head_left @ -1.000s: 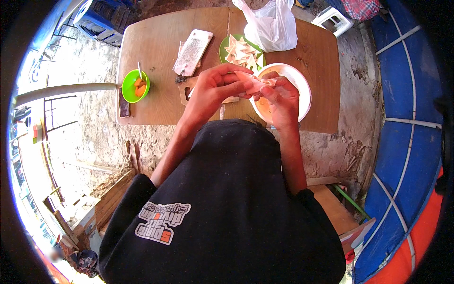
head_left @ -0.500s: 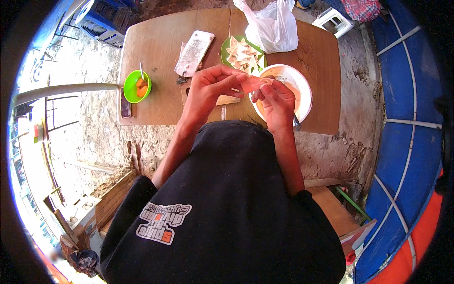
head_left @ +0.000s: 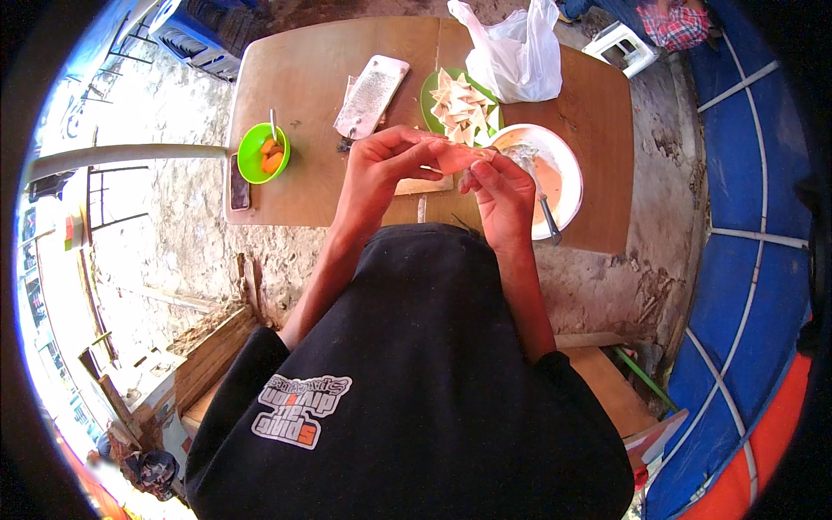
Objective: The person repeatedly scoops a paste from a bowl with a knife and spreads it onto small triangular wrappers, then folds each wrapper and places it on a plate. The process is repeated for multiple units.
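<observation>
The left hand [head_left: 374,169] and right hand [head_left: 505,195] are pinching 1 pale wrapper [head_left: 458,158] between their fingers [head_left: 409,161] above the table [head_left: 299,74], toward its near edge, near a white bowl [head_left: 573,165].

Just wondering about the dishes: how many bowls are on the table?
2: a green bowl holding orange pieces, on the left of the table, and a white bowl on the right, partly behind the right hand. The plastic bag could hide another small one.

A wooden counter [head_left: 303,95] here is bearing a green bowl [head_left: 248,159], dark phone [head_left: 240,192], pale slab [head_left: 373,97], green plate [head_left: 425,102], white plastic bag [head_left: 517,59] and white bowl [head_left: 574,166].
</observation>
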`<state>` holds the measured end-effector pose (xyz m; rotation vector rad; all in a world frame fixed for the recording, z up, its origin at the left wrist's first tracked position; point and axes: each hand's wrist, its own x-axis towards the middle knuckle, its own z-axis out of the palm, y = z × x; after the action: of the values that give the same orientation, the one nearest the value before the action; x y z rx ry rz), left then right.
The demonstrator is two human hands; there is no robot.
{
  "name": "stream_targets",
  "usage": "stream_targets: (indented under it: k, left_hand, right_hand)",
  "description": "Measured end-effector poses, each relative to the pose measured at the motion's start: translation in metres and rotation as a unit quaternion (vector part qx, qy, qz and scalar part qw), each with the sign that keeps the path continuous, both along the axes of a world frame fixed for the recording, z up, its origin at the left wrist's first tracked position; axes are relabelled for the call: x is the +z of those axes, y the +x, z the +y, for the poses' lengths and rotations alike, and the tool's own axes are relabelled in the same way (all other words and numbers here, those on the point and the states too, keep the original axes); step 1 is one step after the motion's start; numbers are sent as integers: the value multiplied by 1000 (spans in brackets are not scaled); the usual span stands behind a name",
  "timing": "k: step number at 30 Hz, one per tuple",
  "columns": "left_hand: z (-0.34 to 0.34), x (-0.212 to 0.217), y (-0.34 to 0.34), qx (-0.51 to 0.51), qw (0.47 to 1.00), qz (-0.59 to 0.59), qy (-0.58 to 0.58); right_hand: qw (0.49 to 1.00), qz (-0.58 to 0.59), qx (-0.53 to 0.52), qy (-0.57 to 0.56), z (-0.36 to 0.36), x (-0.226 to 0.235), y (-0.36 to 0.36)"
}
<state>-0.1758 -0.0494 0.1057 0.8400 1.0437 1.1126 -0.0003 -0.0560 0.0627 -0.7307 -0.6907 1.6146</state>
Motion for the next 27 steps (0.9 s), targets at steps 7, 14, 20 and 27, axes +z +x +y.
stream_targets:
  k: [7, 14, 20, 27]
  left_hand:
    - [-1, 0, -11, -48, 999, -6, -12]
    - [1, -4, -22, -28, 999, -16, 13]
    - [0, -4, -27, -49, 999, 5, -3]
    - [-1, -5, -28, -44, 999, -1, -8]
  right_hand:
    - [1000, 2, -24, -15, 1, 6, -19]
    - [993, -105, -52, 21, -4, 13, -24]
    - [979, -178, -96, 37, -6, 16, -35]
    - [922, -303, -143, 196, -1, 15, -40]
